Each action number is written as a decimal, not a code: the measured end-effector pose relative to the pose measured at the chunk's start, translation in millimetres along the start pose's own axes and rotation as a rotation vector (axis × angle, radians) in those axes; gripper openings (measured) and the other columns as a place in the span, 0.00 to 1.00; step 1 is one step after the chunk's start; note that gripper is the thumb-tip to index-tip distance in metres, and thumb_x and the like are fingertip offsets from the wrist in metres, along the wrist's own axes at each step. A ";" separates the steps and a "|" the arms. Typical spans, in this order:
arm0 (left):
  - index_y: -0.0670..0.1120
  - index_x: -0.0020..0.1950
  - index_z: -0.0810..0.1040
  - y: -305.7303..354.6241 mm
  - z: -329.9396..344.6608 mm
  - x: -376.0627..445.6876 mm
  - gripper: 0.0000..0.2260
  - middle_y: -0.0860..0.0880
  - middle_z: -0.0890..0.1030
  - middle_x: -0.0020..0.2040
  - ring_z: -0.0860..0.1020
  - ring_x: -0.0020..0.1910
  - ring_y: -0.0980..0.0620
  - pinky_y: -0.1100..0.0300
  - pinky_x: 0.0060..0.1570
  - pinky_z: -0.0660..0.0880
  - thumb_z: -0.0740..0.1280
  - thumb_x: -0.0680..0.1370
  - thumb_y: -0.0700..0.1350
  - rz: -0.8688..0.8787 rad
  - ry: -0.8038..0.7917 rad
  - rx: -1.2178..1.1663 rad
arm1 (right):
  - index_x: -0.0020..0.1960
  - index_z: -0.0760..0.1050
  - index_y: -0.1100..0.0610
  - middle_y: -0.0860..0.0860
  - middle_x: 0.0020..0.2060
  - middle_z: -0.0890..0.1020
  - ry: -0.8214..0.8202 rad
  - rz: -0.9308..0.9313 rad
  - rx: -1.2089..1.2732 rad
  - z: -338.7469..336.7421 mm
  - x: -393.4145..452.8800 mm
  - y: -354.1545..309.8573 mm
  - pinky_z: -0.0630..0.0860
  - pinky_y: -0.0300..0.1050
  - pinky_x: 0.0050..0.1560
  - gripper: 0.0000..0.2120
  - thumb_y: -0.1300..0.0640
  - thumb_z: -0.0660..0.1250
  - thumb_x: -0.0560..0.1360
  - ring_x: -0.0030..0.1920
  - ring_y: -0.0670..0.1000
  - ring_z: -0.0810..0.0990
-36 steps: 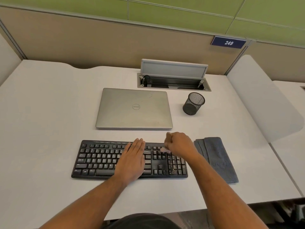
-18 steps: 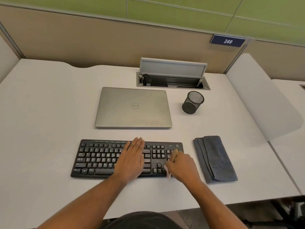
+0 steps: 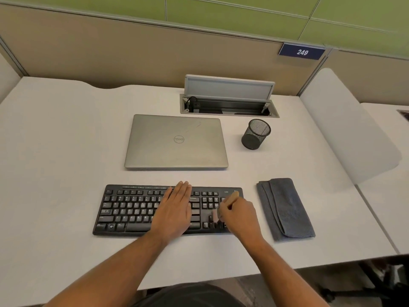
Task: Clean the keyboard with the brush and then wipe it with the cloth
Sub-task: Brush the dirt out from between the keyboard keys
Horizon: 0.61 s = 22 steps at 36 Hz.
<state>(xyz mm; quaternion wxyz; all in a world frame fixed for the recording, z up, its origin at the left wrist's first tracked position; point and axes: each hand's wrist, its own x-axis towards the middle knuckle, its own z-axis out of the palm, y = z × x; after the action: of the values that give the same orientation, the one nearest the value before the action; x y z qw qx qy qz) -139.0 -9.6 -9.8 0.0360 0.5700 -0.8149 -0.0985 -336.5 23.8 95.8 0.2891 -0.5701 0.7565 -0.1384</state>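
Note:
A black keyboard (image 3: pixel 130 209) lies on the white desk in front of me. My left hand (image 3: pixel 176 211) rests flat on its middle keys with fingers straight. My right hand (image 3: pixel 241 214) grips a small brush (image 3: pixel 230 201) with a pale wooden handle; its bristles touch the keys at the right end, by the number pad. A folded grey cloth (image 3: pixel 285 209) lies on the desk just to the right of the keyboard, untouched.
A closed silver laptop (image 3: pixel 176 141) sits behind the keyboard. A black mesh pen cup (image 3: pixel 255 134) stands to its right. An open cable box (image 3: pixel 228 100) is set in the desk at the back. A white divider panel (image 3: pixel 345 127) rises at the right.
My right hand swept the brush from the keyboard's top right down to its front edge, then slightly back up. My left hand stayed flat on the keys.

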 end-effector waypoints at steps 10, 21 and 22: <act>0.45 0.83 0.50 0.3 0.9 -0.8 0.27 0.48 0.52 0.83 0.49 0.82 0.52 0.49 0.80 0.46 0.45 0.84 0.52 0.000 -0.005 -0.006 | 0.36 0.82 0.58 0.49 0.30 0.84 -0.141 -0.010 -0.011 11.5 -2.2 2.0 0.82 0.47 0.38 0.14 0.55 0.66 0.78 0.31 0.46 0.82; 0.46 0.83 0.46 1.4 -0.8 -0.4 0.27 0.49 0.48 0.84 0.45 0.82 0.53 0.50 0.80 0.43 0.44 0.85 0.52 -0.007 -0.016 -0.008 | 0.39 0.83 0.59 0.53 0.33 0.85 -0.250 -0.070 -0.121 5.8 0.1 -11.9 0.82 0.46 0.39 0.14 0.55 0.64 0.78 0.36 0.51 0.85; 0.46 0.83 0.46 0.9 -0.5 -0.5 0.27 0.49 0.48 0.84 0.45 0.82 0.52 0.49 0.80 0.44 0.44 0.85 0.52 -0.004 -0.016 -0.003 | 0.39 0.83 0.58 0.52 0.33 0.85 -0.216 -0.089 -0.117 2.1 2.6 -14.2 0.80 0.43 0.38 0.14 0.55 0.64 0.79 0.35 0.49 0.84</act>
<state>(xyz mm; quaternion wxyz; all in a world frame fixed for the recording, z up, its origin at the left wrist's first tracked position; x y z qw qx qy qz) -139.7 -8.9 -9.1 0.0301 0.5707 -0.8139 -0.1044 -324.6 17.2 101.0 0.3289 -0.6304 0.7017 -0.0445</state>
